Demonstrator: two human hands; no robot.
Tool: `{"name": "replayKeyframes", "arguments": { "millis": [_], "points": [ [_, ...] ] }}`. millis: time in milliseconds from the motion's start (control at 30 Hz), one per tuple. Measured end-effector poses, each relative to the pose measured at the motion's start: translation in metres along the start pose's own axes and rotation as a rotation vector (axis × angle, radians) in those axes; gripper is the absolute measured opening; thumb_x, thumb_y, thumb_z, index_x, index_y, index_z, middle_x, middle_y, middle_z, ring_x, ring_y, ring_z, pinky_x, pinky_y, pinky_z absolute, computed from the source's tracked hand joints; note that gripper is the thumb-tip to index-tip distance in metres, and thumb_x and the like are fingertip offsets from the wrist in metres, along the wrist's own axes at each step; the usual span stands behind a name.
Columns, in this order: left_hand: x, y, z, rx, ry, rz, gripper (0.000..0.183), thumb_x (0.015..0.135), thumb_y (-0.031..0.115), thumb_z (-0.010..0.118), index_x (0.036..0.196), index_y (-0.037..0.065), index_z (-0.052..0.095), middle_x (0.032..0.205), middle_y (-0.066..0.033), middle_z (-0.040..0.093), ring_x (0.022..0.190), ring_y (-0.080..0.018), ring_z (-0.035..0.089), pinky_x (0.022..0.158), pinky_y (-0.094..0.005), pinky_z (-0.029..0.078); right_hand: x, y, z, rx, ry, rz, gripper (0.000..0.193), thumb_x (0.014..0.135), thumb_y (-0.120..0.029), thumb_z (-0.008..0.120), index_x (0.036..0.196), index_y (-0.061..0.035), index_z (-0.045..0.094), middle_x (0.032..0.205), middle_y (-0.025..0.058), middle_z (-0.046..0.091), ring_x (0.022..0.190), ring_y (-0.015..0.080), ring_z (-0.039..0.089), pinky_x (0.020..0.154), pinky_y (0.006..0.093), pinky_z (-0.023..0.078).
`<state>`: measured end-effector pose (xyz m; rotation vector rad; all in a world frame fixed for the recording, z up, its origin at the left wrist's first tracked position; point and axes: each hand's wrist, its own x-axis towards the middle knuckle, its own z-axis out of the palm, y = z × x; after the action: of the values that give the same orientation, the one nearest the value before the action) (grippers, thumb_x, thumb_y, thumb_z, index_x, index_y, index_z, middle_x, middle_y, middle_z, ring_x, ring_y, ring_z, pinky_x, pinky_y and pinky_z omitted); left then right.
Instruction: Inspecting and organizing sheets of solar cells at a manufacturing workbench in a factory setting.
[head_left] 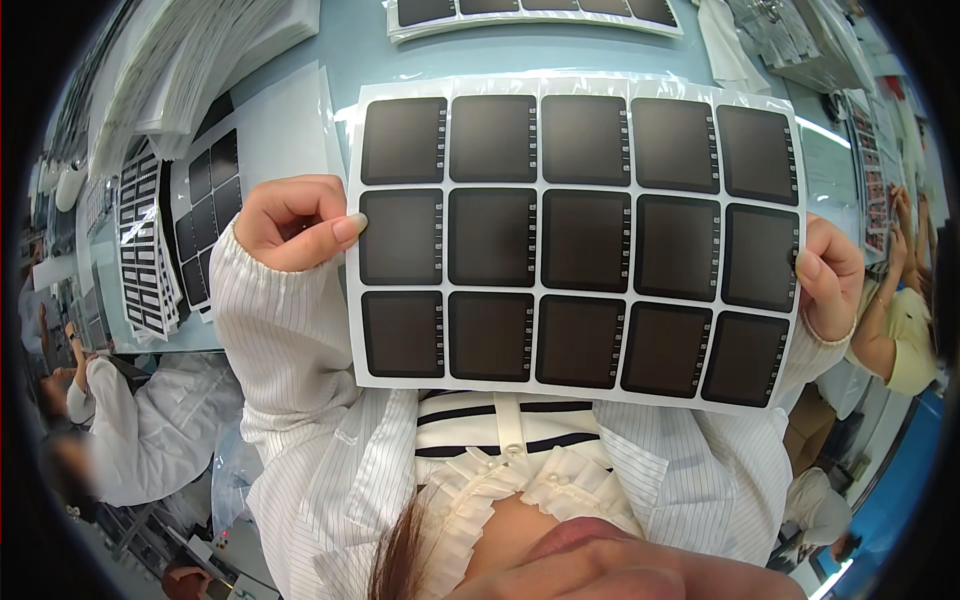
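Between my two hands I hold up a white sheet (536, 188) with rows of dark, rounded square panels, each with a strip of small marks down its right side. My left hand (300, 222) pinches its left edge, thumb on the front. At the right edge, my right hand (830, 275) grips it the same way, with its fingers partly behind. The sheet is raised in front of my chest and tilted slightly, its lower edge near my striped sleeves. A stack of similar dark-panelled sheets (535, 22) lies at the far side of the table.
The pale blue-green table (365, 50) spreads beyond the sheet. Piles of white sheets (150, 90) rise at the far left, above more dark-panelled sheets (145, 240). White plastic wrapping (725, 45) lies at the far right. Other people sit at both sides, including a person in yellow (908, 340).
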<state>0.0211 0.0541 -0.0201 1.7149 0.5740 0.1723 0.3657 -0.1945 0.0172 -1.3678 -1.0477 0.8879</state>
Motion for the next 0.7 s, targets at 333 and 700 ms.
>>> {"name": "replayKeyframes", "arguments": {
  "millis": [333, 700],
  "points": [
    [-0.003, -0.001, -0.004, -0.095, 0.015, -0.054, 0.02, 0.08, 0.007, 0.057, 0.062, 0.0, 0.052, 0.063, -0.0015, 0.051, 0.056, -0.0065, 0.042, 0.055, -0.0214, 0.032, 0.006, 0.006, 0.003, 0.087, 0.017, 0.029, 0.02, 0.082, -0.012, 0.054, 0.065, -0.0014, 0.049, 0.059, 0.0035, 0.05, 0.043, 0.0038, 0.036, 0.045, 0.0182, 0.027],
    [-0.006, -0.004, -0.01, -0.096, 0.122, 0.026, 0.02, 0.077, 0.008, 0.059, 0.06, 0.001, 0.052, 0.06, -0.001, 0.047, 0.055, -0.0078, 0.039, 0.054, -0.023, 0.031, 0.01, 0.011, 0.004, 0.015, 0.027, 0.024, 0.023, 0.081, -0.014, 0.056, 0.063, -0.0029, 0.048, 0.058, 0.0018, 0.046, 0.042, 0.0029, 0.031, 0.045, 0.0177, 0.023]
  ]
}}
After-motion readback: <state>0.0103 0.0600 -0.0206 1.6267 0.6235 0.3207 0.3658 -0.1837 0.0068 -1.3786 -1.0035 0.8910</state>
